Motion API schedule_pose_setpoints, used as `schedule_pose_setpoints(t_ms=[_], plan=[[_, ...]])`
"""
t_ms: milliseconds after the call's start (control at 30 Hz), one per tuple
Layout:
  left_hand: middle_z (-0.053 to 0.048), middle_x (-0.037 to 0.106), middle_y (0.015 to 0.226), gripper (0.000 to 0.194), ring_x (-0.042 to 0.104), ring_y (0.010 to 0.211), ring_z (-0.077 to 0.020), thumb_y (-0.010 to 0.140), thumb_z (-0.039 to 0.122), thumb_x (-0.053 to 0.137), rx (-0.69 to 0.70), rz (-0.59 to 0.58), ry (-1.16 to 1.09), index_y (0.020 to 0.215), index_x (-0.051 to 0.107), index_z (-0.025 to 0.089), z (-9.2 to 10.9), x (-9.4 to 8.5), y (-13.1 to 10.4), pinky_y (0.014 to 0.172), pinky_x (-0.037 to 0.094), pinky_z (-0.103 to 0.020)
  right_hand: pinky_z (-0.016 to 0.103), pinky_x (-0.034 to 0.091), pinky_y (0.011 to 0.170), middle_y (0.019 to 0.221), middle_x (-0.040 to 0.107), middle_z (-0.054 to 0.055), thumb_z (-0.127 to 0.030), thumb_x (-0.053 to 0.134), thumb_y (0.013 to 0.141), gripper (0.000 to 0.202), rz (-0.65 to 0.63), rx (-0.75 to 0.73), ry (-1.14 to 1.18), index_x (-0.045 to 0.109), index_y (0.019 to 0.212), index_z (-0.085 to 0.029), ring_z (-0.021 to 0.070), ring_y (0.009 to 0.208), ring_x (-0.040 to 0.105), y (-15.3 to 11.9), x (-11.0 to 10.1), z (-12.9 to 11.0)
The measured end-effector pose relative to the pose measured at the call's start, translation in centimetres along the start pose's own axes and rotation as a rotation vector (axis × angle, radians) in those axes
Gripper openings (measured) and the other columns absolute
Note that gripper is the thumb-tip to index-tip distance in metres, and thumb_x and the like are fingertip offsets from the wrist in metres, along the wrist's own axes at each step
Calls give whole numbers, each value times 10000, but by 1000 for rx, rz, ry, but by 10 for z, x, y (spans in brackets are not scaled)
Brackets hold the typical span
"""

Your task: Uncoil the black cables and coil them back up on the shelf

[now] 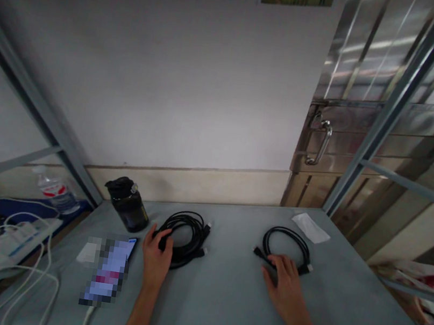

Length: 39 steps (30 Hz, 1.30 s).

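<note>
A thick coil of black cable [189, 256] lies on the grey table, its plugs at the coil's right side. My left hand [155, 262] is at the coil's left edge, with a dark part of the cable between thumb and fingers. Further right is a smaller, thinner loop of black cable [291, 231] with a connector at each side. The fingers and thumb of my right hand [284, 286] close on its lower left part. The palm sides of both hands are hidden.
Left of the larger coil stand a black bottle [129, 206] and a phone [109, 271] with a white cable. A white paper [310, 228] lies at the back right. White power strips [12, 246] and a clear plastic bottle [58, 193] are at far left. Metal frame posts [386, 122] rise beside the table [217, 293].
</note>
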State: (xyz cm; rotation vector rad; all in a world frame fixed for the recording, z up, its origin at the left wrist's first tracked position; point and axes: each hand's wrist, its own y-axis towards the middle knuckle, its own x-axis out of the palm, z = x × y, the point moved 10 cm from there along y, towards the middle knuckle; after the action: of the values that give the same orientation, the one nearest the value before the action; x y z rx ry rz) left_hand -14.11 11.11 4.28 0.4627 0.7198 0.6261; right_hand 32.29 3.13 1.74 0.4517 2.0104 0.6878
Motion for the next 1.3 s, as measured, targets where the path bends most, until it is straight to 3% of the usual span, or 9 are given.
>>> schedule_pose_setpoints(t_ms=[233, 400, 500, 633, 933, 1033, 1100, 1200, 1300], plan=[[-188, 609, 1569, 351, 582, 1482, -411, 1001, 474, 595, 29, 13, 19, 1115, 812, 221, 7, -2, -1, 1299, 440, -644, 554, 591, 1028, 1230, 706, 130, -406, 606, 1124, 259, -12, 4, -23, 606, 1328, -247, 356, 1169, 683, 0, 1, -8], [-196, 612, 1526, 315, 531, 1517, -444, 989, 477, 629, 70, 49, 55, 1083, 785, 220, 27, -10, -2, 1333, 332, -714, 546, 589, 980, 1149, 711, 117, -388, 598, 1131, 198, -13, 8, -55, 620, 1261, -240, 352, 1091, 693, 0, 0, -9], [-175, 661, 1446, 266, 616, 1419, -388, 1038, 452, 621, 170, 55, -1, 1086, 761, 230, 55, -19, -6, 1290, 428, -642, 547, 585, 964, 1100, 707, 109, -400, 577, 1148, 168, -26, 17, -72, 623, 1197, -246, 353, 1053, 702, 0, 0, -10], [-106, 769, 1146, 188, 752, 1097, -288, 1075, 381, 607, 308, -15, -111, 1054, 740, 249, 87, -20, -18, 1051, 610, -476, 512, 589, 923, 1057, 706, 96, -427, 525, 1180, 213, -60, -14, -80, 632, 1123, -251, 333, 987, 712, -1, 2, -14], [-94, 807, 1058, 159, 776, 1013, -284, 1042, 348, 648, 334, -65, -135, 993, 767, 255, 96, -17, -21, 986, 617, -461, 477, 570, 874, 1023, 735, 102, -479, 419, 1217, 339, -54, -54, -157, 631, 1081, -252, 327, 953, 735, -2, 2, -21], [-97, 811, 1067, 163, 776, 1033, -288, 1050, 355, 658, 342, -69, -158, 1019, 784, 257, 112, -18, -32, 1001, 614, -455, 456, 554, 852, 974, 744, 90, -459, 383, 1227, 371, -39, -70, -186, 631, 1042, -254, 313, 907, 740, 0, -1, -25], [-89, 816, 1063, 172, 779, 1023, -276, 1067, 359, 652, 322, -155, -214, 1053, 792, 261, 129, -9, -51, 974, 623, -423, 441, 541, 830, 922, 739, 77, -450, 346, 1235, 410, -32, -78, -196, 622, 1002, -256, 299, 861, 737, 1, -3, -28], [-71, 821, 1045, 201, 776, 975, -251, 1107, 367, 618, 198, -479, -360, 1092, 790, 264, 156, 29, -98, 900, 622, -374, 422, 523, 802, 881, 729, 64, -466, 313, 1241, 448, -28, -92, -206, 603, 970, -257, 283, 828, 739, 3, -4, -31], [-72, 835, 1116, 209, 786, 1048, -252, 1106, 347, 633, 125, -736, -461, 1233, 776, 262, 182, 61, -148, 973, 615, -385, 405, 516, 793, 855, 728, 60, -474, 297, 1245, 452, -28, -97, -213, 592, 985, -251, 274, 815, 749, 3, -5, -31]])
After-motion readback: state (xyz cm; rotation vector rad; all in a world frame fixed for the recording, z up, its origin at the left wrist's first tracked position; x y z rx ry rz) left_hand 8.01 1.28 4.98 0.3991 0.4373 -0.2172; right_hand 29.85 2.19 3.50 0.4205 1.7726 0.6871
